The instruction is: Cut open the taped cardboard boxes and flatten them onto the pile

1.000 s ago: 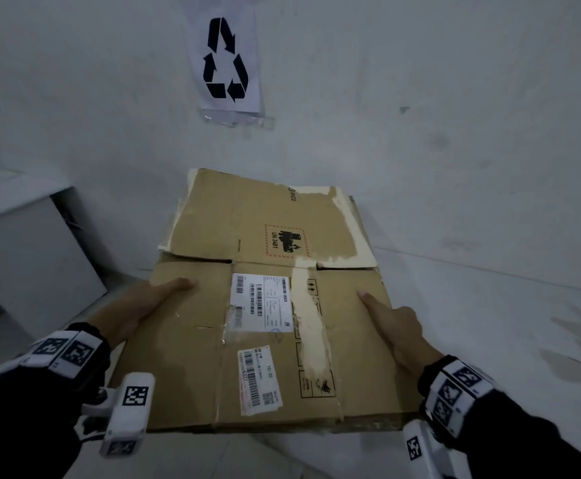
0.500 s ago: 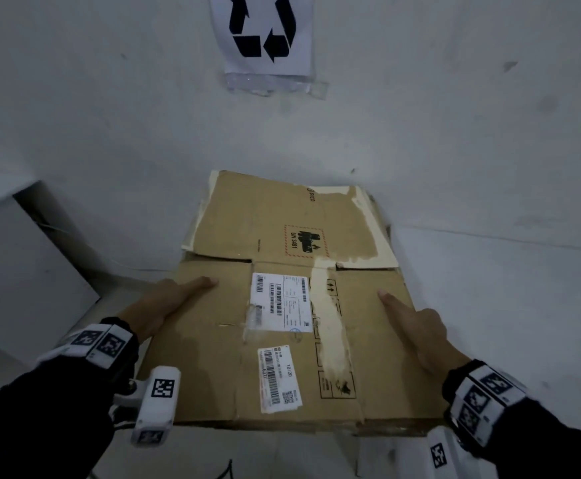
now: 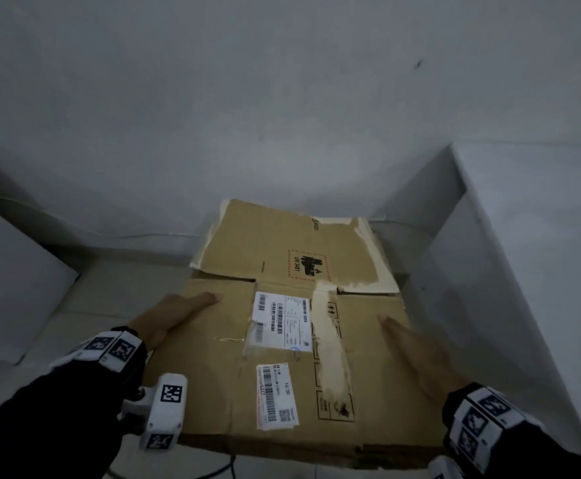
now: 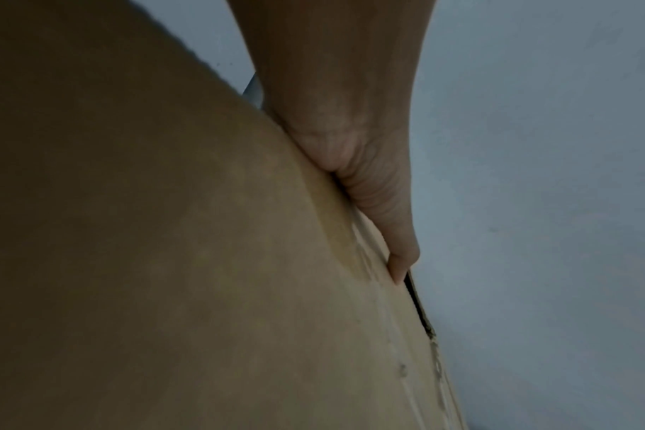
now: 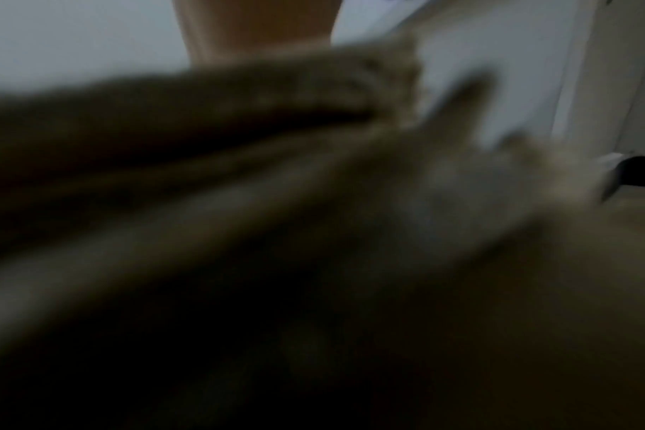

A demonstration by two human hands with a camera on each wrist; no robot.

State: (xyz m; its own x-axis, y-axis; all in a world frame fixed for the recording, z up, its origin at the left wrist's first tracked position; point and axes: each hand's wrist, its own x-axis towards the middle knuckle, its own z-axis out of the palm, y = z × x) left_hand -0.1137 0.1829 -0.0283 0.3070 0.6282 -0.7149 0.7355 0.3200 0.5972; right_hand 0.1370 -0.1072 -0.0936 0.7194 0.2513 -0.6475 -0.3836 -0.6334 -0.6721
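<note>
Both hands grip the flattened box [image 3: 292, 344] by its side edges: left hand [image 3: 169, 318] with thumb on top, fingers hidden beneath; right hand [image 3: 416, 356] the same, though blurred. It hangs low over the floor [image 3: 116, 292], near the wall [image 3: 282, 115]. Likely risks: the far flap [image 3: 282, 250] could catch the wall, or an uneven release could skew it. Count: one box, two labels [image 3: 282, 323], two hands.

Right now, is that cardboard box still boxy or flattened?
Flattened: the cardboard box lies as one flat sheet, flaps spread out, held at its side edges by both hands.
</note>
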